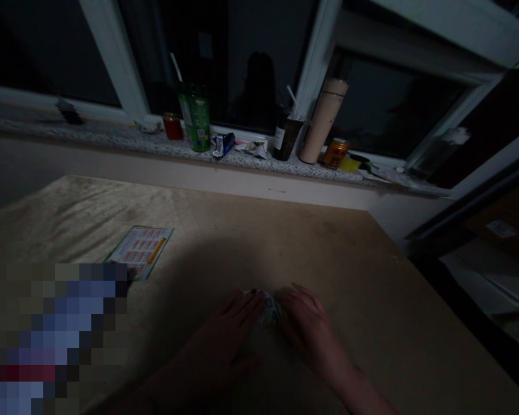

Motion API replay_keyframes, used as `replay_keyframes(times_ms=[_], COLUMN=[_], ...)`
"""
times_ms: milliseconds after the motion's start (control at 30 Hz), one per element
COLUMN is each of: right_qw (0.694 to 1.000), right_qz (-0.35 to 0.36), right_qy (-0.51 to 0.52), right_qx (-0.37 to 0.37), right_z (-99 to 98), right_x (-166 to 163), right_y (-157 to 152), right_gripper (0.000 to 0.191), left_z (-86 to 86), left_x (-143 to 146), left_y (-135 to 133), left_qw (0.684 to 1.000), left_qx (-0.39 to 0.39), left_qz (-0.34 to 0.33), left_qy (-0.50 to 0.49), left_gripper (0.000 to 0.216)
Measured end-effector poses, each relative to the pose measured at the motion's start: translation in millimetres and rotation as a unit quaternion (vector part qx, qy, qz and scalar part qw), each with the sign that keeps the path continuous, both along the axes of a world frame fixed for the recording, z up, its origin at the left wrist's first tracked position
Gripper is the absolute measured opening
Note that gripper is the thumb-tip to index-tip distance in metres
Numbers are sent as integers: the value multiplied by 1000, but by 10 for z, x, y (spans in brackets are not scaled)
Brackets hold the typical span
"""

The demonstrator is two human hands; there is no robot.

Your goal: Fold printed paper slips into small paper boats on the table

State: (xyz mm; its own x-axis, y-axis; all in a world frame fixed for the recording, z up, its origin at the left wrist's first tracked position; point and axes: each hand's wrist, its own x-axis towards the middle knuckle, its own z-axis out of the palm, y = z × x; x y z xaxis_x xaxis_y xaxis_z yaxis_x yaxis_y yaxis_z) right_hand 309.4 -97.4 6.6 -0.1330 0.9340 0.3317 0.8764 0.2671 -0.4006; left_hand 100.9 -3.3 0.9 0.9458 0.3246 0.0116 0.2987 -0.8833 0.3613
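A small folded piece of printed paper (269, 308), white with green and dark patches, lies on the table between my hands. My left hand (225, 328) rests flat, its stretched fingers over the paper's left part and its thumb apart. From the other side, my right hand (307, 323) curls its fingers and thumb at the paper's right edge. Its fingertips are dark and partly hidden. The light is dim, so the folds are hard to make out.
A printed card (140, 248) lies on the table (303, 242) at left, beside a pixelated area. Along the windowsill (125, 135) stand a green cup (198, 121), a red jar (172, 126), a dark cup (285, 138), a beige thermos (323, 121) and an orange can (335, 153).
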Motion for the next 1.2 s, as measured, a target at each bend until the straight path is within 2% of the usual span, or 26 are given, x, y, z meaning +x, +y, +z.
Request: replay_keyframes(times_ms=[133,367,633,800,1000,1200], right_qw=[999,992,973,969,968,968], right_qz=[35,108,183,189,189,179], right_qy=[-13,-32,-104,-124,-127,-125], right_qx=[-15,-50,-92,-96,-101,-119], right_z=[12,37,55,105,64,47], right_x=[-10,10,51,34,6,-11], right_y=[-13,38,93,148,169,149], right_gripper=[42,50,54,53,64,65], left_z=[-39,-126,-85,-14,23,32], left_x=[-4,-26,-48,-45,-36,-31], left_y=[5,-15,68,134,131,145], left_qw=[1000,999,996,994,993,993], left_qx=[0,-11,-44,-57,-74,-72], left_qz=[-1,33,58,71,77,68], left_qy=[2,-15,-56,-64,-58,-65], left_gripper=[79,83,82,73,73,75])
